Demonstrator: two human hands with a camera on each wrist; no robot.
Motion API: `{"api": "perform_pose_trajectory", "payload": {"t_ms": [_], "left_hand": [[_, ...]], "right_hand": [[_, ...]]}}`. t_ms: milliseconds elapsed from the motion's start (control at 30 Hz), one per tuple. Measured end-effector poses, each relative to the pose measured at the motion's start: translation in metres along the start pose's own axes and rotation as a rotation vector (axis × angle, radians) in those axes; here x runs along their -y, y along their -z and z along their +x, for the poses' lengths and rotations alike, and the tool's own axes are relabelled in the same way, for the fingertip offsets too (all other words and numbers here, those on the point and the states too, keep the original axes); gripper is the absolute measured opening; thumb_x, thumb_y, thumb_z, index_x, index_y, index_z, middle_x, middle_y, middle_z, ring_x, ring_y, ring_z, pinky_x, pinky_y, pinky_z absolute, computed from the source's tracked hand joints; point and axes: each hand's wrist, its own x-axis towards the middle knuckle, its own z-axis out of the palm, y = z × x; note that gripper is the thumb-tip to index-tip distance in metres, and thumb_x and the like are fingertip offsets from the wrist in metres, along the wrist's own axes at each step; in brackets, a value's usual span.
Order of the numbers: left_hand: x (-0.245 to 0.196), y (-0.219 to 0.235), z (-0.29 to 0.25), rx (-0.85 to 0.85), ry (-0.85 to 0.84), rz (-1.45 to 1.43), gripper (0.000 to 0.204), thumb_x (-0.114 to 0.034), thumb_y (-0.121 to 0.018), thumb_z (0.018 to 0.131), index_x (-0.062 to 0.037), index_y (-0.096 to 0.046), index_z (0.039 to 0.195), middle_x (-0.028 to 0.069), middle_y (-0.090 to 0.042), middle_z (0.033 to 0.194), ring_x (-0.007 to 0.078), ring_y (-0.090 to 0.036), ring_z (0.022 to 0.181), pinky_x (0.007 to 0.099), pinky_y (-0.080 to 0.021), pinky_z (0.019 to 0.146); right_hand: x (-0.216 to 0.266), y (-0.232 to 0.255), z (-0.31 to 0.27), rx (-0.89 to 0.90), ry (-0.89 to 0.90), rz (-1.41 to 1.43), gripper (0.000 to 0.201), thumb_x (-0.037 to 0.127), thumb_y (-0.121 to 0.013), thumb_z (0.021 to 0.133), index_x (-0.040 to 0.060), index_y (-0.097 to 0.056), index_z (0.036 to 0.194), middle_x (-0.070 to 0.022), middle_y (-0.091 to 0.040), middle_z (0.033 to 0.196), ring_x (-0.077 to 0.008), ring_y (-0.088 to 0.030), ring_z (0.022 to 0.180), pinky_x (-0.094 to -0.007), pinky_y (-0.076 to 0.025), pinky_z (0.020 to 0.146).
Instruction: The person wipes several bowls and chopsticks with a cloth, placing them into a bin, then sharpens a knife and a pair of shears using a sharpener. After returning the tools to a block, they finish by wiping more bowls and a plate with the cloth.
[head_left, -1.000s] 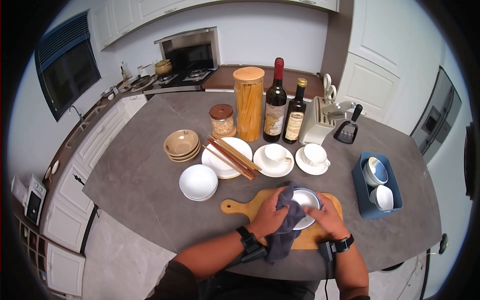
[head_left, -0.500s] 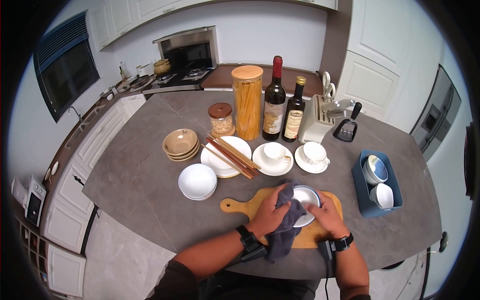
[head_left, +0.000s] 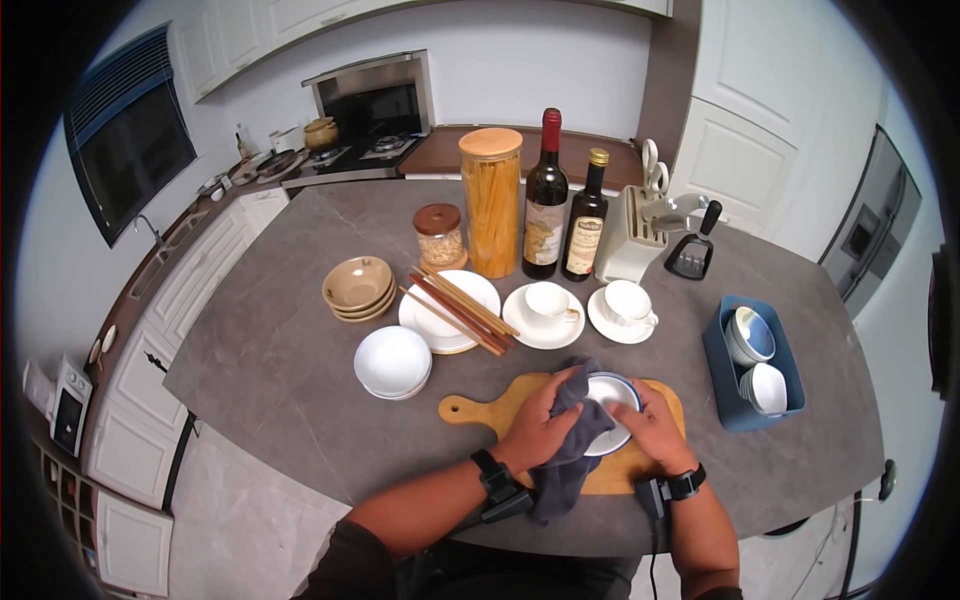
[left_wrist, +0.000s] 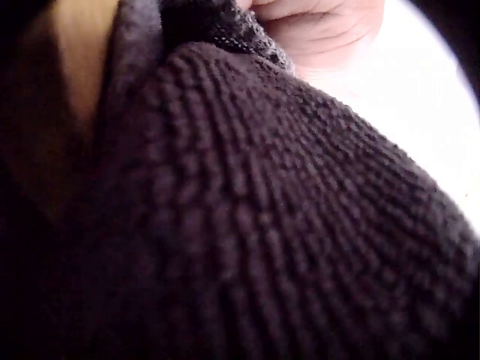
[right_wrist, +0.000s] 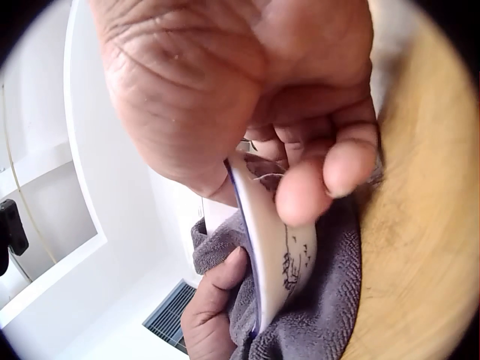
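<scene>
Over the wooden cutting board [head_left: 470, 409], both hands hold a white bowl [head_left: 611, 441] with a blue rim, tilted on its side. My left hand [head_left: 535, 435] grips a dark grey cloth [head_left: 562, 485] and presses it against the bowl's left side. The cloth's ribbed weave [left_wrist: 262, 210] fills most of the left wrist view. At the right side, my right hand [head_left: 655, 432] pinches the bowl, thumb inside and fingers on the outer wall. A dark drawn pattern shows on the bowl's outside [right_wrist: 289, 262] in the right wrist view.
Left of the board stand white bowls [head_left: 393, 362] and brown bowls [head_left: 358, 285]. Behind it are stacked plates [head_left: 430, 335] with chopsticks [head_left: 465, 310], two cups on saucers [head_left: 545, 335], bottles [head_left: 545, 215], jars and a knife block [head_left: 630, 240]. A blue basket [head_left: 735, 405] holding bowls stands right.
Both hands keep hold of the bowl and cloth. My right thumb has slid slightly upward along the bowl's inside. The table's things sit a little higher in the head view.
</scene>
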Motion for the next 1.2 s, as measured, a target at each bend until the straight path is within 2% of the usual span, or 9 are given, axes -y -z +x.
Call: {"api": "perform_pose_trajectory", "payload": {"t_ms": [67,200,367,500,600,767,900,967,1200], "left_hand": [[-0.001,0.000,0.000,0.045,0.006,-0.021,0.055,-0.009,-0.066,0.104,0.0003,-0.050,0.156,0.0149,-0.064,0.144,0.0205,-0.061,0.134,0.0342,-0.046,0.115],[-0.003,-0.001,0.001,0.049,0.000,-0.032,0.055,-0.011,-0.066,0.106,0.0002,-0.049,0.157,0.0139,-0.063,0.146,0.0190,-0.059,0.136,0.0337,-0.045,0.116],[-0.001,-0.001,0.001,0.016,-0.014,-0.116,0.055,-0.012,-0.066,0.108,-0.0008,-0.047,0.159,0.0119,-0.062,0.147,0.0169,-0.057,0.135,0.0327,-0.045,0.116],[0.000,-0.002,0.003,-0.003,-0.027,-0.129,0.055,-0.012,-0.065,0.108,-0.0008,-0.048,0.159,0.0123,-0.063,0.146,0.0163,-0.058,0.135,0.0323,-0.045,0.115],[0.001,-0.001,0.003,-0.023,0.000,-0.116,0.052,-0.012,-0.065,0.109,-0.0009,-0.049,0.157,0.0124,-0.064,0.145,0.0163,-0.059,0.134,0.0321,-0.045,0.114],[-0.006,-0.002,-0.001,0.038,0.019,-0.034,0.047,-0.013,-0.065,0.109,0.0002,-0.055,0.152,0.0143,-0.068,0.140,0.0173,-0.063,0.130,0.0331,-0.048,0.112],[-0.007,-0.002,-0.001,0.037,-0.043,0.016,0.046,-0.015,-0.066,0.109,0.0004,-0.056,0.151,0.0147,-0.070,0.137,0.0174,-0.064,0.128,0.0333,-0.049,0.110],[-0.006,-0.003,-0.001,-0.007,0.049,-0.046,0.047,-0.017,-0.068,0.109,0.0006,-0.056,0.151,0.0144,-0.071,0.136,0.0180,-0.065,0.127,0.0331,-0.049,0.110],[0.002,-0.002,0.000,-0.051,-0.004,-0.065,0.045,-0.020,-0.069,0.109,0.0017,-0.058,0.147,0.0148,-0.072,0.134,0.0186,-0.067,0.125,0.0329,-0.050,0.109]], "right_hand": [[-0.001,0.002,0.001,-0.030,-0.099,0.050,0.036,0.002,-0.065,0.101,-0.0023,-0.064,0.136,-0.0039,-0.071,0.113,-0.0116,-0.065,0.098,-0.0275,-0.054,0.087],[-0.013,0.001,0.001,-0.032,-0.014,0.009,0.040,0.000,-0.062,0.099,-0.0026,-0.063,0.140,-0.0049,-0.072,0.117,-0.0128,-0.066,0.103,-0.0283,-0.054,0.092],[-0.019,-0.002,0.002,-0.005,0.024,0.094,0.059,-0.006,-0.059,0.095,-0.0020,-0.051,0.153,-0.0084,-0.069,0.136,-0.0162,-0.065,0.122,-0.0313,-0.050,0.106],[-0.026,0.001,0.004,0.003,-0.004,0.174,0.060,-0.005,-0.061,0.096,-0.0015,-0.050,0.155,-0.0082,-0.068,0.136,-0.0152,-0.065,0.123,-0.0303,-0.050,0.105],[-0.018,0.003,0.003,0.021,-0.029,0.211,0.053,-0.003,-0.062,0.097,-0.0016,-0.053,0.150,-0.0066,-0.070,0.130,-0.0139,-0.065,0.117,-0.0291,-0.052,0.101],[0.004,0.002,-0.001,-0.048,-0.006,-0.061,0.036,-0.002,-0.061,0.095,-0.0021,-0.065,0.132,-0.0049,-0.073,0.112,-0.0133,-0.066,0.102,-0.0294,-0.054,0.092],[0.008,-0.002,-0.004,-0.074,0.075,-0.174,0.035,-0.002,-0.060,0.094,-0.0025,-0.066,0.129,-0.0075,-0.073,0.108,-0.0141,-0.066,0.102,-0.0302,-0.054,0.092],[0.008,-0.005,-0.004,-0.100,0.139,-0.221,0.038,-0.002,-0.059,0.094,-0.0029,-0.064,0.132,-0.0103,-0.073,0.109,-0.0144,-0.066,0.104,-0.0306,-0.054,0.093],[-0.010,0.000,-0.001,-0.055,0.038,-0.064,0.040,-0.003,-0.061,0.093,-0.0009,-0.062,0.133,-0.0062,-0.070,0.111,-0.0141,-0.065,0.103,-0.0289,-0.053,0.092]]}}
